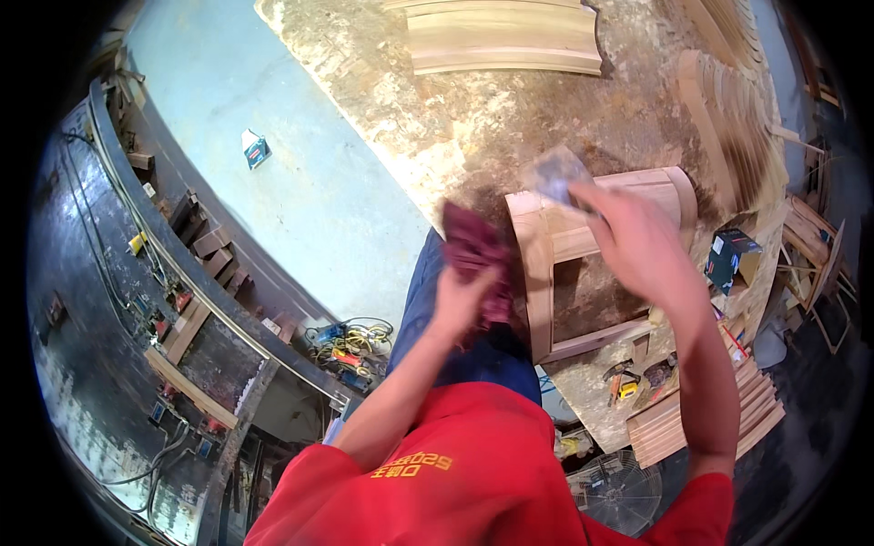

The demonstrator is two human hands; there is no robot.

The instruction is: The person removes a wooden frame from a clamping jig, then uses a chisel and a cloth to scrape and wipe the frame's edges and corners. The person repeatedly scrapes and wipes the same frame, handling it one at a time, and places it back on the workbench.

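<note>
Maroon cloth (475, 241) bunches in the left hand (462, 298), whose fingers are closed around it, just left of a pale wooden frame (537, 273) and in front of the blue jeans (421, 289). The right hand (637, 238) is clamped on a greyish flat piece (557, 175), blurred too much to tell its kind, over the frame's far left corner; whether the piece touches the wood I cannot tell. The two hands are apart. The frame lies flat on a stained, worn workbench (510, 127), close to its near left edge, with the dark bench top showing through the opening. Beyond it, near the far end, rests a wide wooden panel (505, 41) with a curved profile. Ribbed, curved wooden pieces (728, 136) stand in a row on the right, and a dark teal box (731, 259) sits on the near side of them. Closer to the body are a small yellow tool (628, 390) and a stack of wooden strips (706, 417). Tangled cables (350, 344) lie to the left of the legs.
</note>
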